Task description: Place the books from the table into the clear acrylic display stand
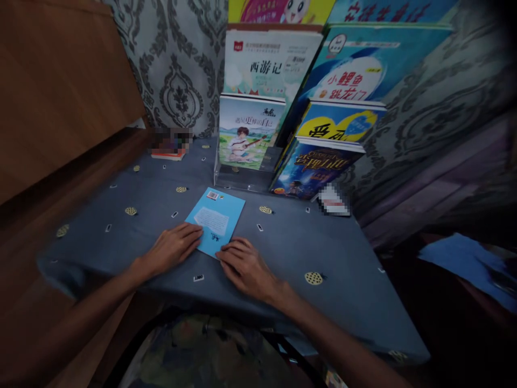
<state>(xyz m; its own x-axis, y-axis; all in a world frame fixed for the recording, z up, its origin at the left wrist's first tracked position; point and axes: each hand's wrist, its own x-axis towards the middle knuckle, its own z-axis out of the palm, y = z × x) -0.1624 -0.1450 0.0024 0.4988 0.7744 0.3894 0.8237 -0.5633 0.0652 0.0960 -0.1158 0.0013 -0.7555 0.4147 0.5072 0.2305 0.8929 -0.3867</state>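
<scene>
Touching a light-blue book, barcode side up on the near side of a clear rack, are two bare hands. The left hand has its fingers pressed together over the book's left edge; the right hand has bent fingers, close together, at the corner farthest from the rack. Whether either thumb pinches, I cannot tell. A hard push toward the rack might bump its base; an uneven pull could crease that corner. The tablecloth's near edge drops away opposite the rack; sideways room seems greatest in front of the rack's right half.
</scene>
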